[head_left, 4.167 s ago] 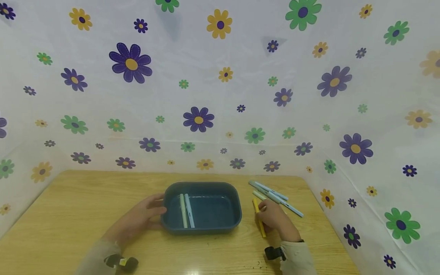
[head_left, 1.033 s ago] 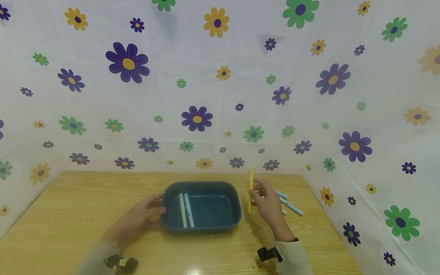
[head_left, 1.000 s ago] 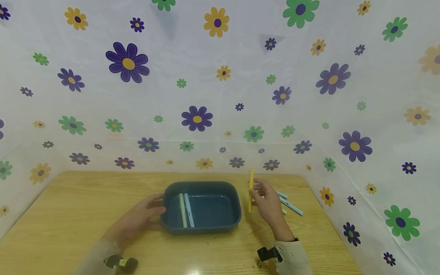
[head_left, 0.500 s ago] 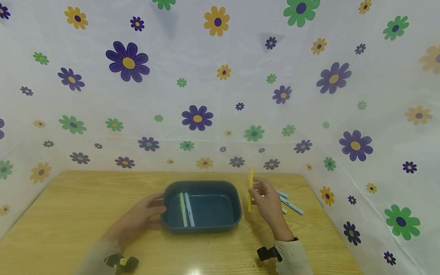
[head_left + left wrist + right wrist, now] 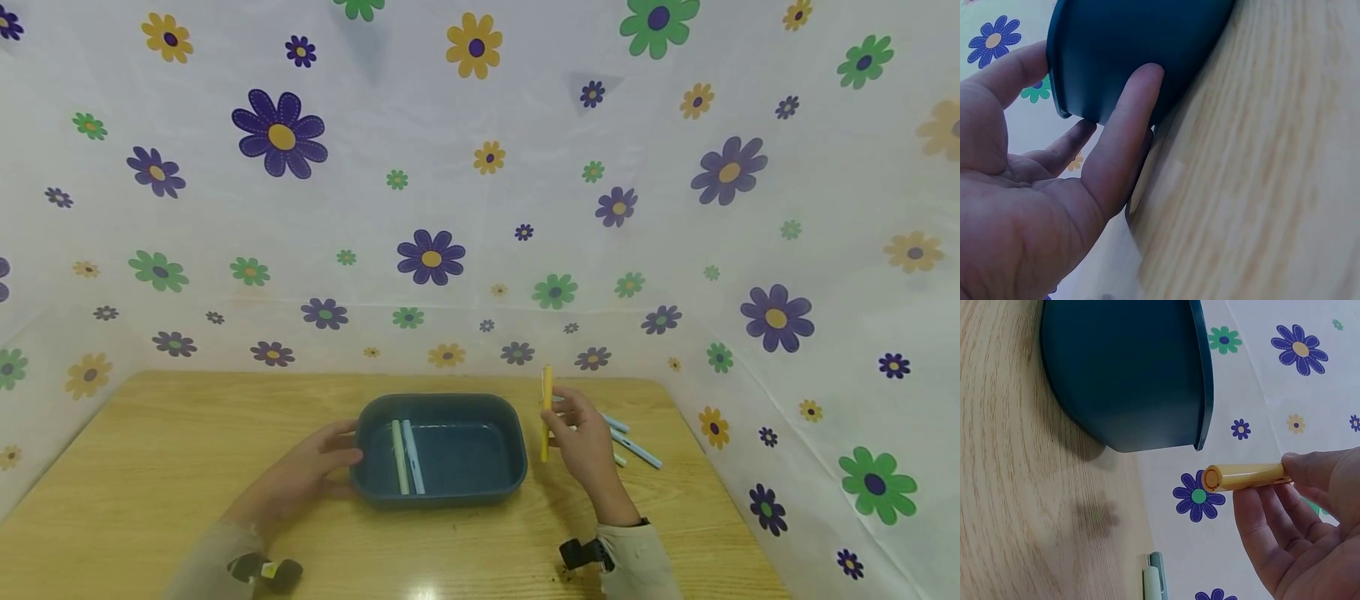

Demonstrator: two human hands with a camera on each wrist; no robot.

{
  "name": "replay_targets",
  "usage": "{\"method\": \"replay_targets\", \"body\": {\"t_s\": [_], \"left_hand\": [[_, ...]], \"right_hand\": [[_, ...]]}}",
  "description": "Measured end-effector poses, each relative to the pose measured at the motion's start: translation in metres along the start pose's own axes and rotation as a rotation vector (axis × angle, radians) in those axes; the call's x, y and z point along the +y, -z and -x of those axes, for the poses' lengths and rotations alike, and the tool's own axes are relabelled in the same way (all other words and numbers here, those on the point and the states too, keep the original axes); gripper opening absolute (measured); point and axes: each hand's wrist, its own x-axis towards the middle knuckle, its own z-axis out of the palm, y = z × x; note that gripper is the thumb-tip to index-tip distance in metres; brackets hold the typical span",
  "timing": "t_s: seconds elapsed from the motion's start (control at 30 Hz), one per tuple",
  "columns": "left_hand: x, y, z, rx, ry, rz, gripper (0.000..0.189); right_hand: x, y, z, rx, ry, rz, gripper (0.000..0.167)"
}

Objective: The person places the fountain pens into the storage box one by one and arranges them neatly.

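Note:
A dark blue rectangular tub stands on the wooden table, with a pale green pen and a light blue pen side by side in its left part. My left hand rests against the tub's left end; in the left wrist view its straight thumb lies on the outer wall. Right of the tub, my right hand pinches a yellow pen between thumb and fingers, above the table. In the right wrist view, one end of that pen points toward the tub.
Behind my right hand lie several more pens, among them a light blue one and a pale green one, partly hidden by the hand. A white flower-print sheet surrounds the wooden table at the back and sides.
Since the oldest frame, my right hand has lifted the yellow pen off the table and turned it nearly upright. Over the last second it stays almost still. My left hand has not moved.

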Motion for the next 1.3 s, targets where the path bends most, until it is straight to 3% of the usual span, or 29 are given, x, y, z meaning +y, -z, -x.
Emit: {"method": "replay_targets", "body": {"t_s": [0.3,0.67,0.9,1.3], "left_hand": [[-0.001,0.001,-0.001,-0.022,-0.021,0.003,0.07],[0.0,-0.001,0.0,-0.079,-0.053,-0.055,0.069],[0.0,-0.001,0.001,-0.077,-0.06,-0.056,0.07],[0.002,-0.002,-0.001,-0.035,-0.034,-0.057,0.07]], "right_hand": [[0.0,0.0,0.001,-0.009,-0.003,0.006,0.039],[-0.001,-0.002,0.002,-0.013,-0.018,-0.006,0.038],[-0.013,-0.004,0.007,-0.037,-0.013,-0.096,0.036],[-0.029,-0.012,0.011,-0.059,0.028,-0.126,0.038]]}}
